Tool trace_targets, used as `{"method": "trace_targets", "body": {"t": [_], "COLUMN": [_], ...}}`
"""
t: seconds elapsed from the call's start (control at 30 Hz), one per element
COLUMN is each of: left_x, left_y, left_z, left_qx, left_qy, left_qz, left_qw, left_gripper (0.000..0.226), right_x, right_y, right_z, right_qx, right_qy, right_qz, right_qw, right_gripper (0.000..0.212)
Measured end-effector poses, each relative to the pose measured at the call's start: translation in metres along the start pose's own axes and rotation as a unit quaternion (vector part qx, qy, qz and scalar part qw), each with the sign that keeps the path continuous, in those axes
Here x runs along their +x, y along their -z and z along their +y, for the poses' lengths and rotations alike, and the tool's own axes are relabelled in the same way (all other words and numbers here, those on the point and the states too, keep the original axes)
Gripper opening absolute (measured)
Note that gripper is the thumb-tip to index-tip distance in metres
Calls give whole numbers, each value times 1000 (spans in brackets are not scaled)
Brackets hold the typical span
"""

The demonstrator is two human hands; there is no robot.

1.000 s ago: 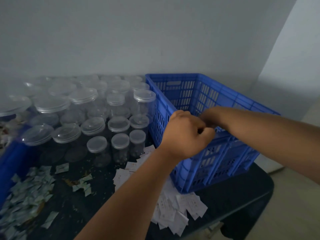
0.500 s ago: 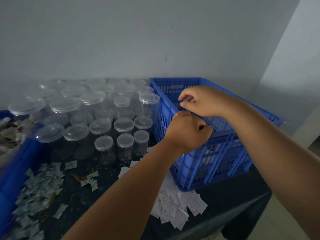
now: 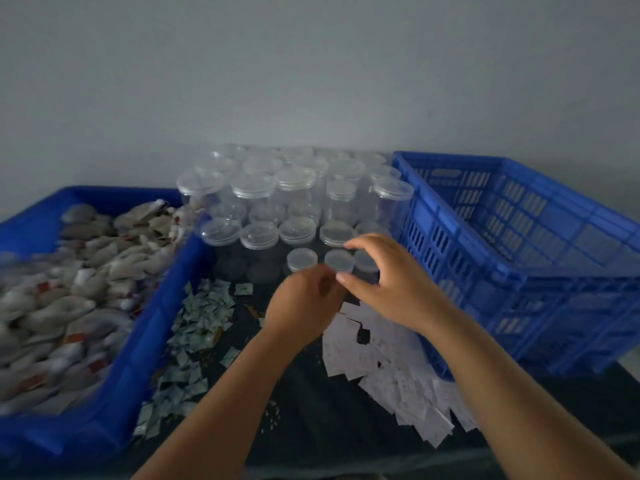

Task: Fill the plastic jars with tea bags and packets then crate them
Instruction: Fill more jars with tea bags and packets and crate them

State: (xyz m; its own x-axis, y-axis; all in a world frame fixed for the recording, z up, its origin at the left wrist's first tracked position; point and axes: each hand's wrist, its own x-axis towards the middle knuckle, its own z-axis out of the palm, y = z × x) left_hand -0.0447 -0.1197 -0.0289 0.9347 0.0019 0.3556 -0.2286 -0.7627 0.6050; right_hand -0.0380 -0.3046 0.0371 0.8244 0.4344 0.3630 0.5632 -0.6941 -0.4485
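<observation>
**Head view.** A slatted blue crate [image 3: 540, 289] stood on a dark table [image 3: 311, 427]. Clear, lidded plastic jars [image 3: 298, 188] were massed upright just left of the crate, the nearest close against its left wall. Three small ones formed the row closest to the camera.

The right hand [image 3: 391, 285] hung over the small jar [image 3: 365, 263] nearest the crate, with its fingers arched and spread. Contact with the lid could not be told. The left hand [image 3: 304, 303], one place farther from the crate, was curled with its back to the camera. Whether it pinched anything could not be told.

White paper packets [image 3: 398, 368] lay against the crate's near left corner. Grey-green packets [image 3: 204, 306] lay farther left of the crate. Beyond them a blue tub [image 3: 162, 306] held tea bags [image 3: 86, 271].
</observation>
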Motion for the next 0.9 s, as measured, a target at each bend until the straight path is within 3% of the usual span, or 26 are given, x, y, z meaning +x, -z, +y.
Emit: {"method": "trace_targets", "body": {"t": [0.13, 0.4, 0.63, 0.77, 0.9], "left_x": [-43, -49, -49, -50, -51], "left_y": [-15, -34, -39, -40, -38], "left_z": [-92, -130, -136, -137, -136], "left_qx": [61, 25, 8, 8, -24], "left_qy": [115, 127, 112, 103, 108], "left_qz": [-8, -10, 38, 54, 71], "left_qw": [991, 991, 993, 993, 991], "left_gripper": [21, 19, 31, 37, 46], "right_x": [27, 94, 105, 97, 84], "right_y": [-69, -140, -161, -163, -151], "right_z": [12, 14, 15, 21, 14], "right_qx": [-26, -194, -160, -198, -114], "right_qy": [-67, -44, -49, -97, -26], "right_qz": [-56, -11, 107, 44, 95], "right_qw": [996, 980, 980, 974, 989], "right_gripper": [63, 75, 75, 99, 91]}}
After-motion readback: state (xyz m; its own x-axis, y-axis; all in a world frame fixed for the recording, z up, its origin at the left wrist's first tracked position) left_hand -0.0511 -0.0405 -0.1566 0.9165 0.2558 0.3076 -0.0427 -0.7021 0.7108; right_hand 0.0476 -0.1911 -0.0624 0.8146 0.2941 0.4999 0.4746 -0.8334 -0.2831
